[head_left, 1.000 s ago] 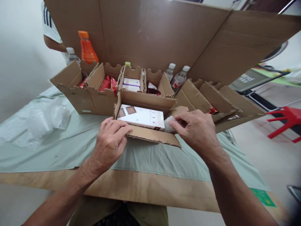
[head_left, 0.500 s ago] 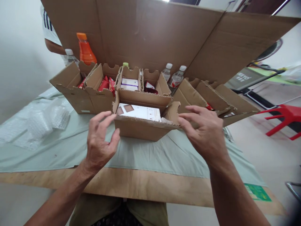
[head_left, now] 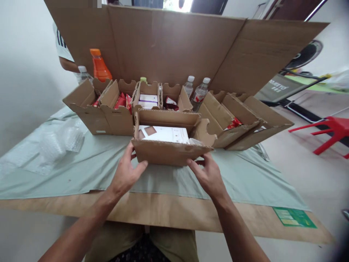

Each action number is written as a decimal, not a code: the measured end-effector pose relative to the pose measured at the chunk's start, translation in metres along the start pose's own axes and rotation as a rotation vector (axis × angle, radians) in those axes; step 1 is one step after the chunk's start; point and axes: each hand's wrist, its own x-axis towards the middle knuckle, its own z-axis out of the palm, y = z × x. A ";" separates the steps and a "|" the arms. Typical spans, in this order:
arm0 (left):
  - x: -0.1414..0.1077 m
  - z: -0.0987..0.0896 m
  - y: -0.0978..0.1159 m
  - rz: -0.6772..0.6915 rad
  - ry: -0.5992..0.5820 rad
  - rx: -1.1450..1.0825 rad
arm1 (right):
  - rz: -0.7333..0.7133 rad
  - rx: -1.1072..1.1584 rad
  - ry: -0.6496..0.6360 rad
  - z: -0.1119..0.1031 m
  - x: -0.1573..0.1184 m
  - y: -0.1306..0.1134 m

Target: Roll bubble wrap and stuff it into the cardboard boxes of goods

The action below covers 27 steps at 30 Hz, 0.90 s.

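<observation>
Our two hands grasp one open cardboard box, the front box (head_left: 163,154), at its lower near corners. Our left hand (head_left: 127,174) has its thumb at the near wall and its fingers around the left end; our right hand (head_left: 208,176) does likewise at the right. The front box lies between and just beyond our thumbs, its opening up and its long axis running left to right. Inside we see one white carton (head_left: 163,134), lying along that same axis, and clear plastic (head_left: 194,141) at its right end.

Behind, we count four open boxes (head_left: 117,118) from left to middle, and what look like three leaning boxes (head_left: 215,109) at right. Farther back are five bottles: one orange bottle (head_left: 100,69), one green-capped bottle (head_left: 143,79) and three with white caps, one left and two right. One tall cardboard panel (head_left: 169,47) rises behind them. Bubble wrap (head_left: 58,143) lies left on the green cloth (head_left: 169,182); one red stool (head_left: 332,127) stands far right, and one person (head_left: 65,51) is far left.
</observation>
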 end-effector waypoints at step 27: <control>0.014 0.059 0.016 0.079 -0.304 -0.184 | 0.059 -0.256 0.433 -0.012 -0.173 0.024</control>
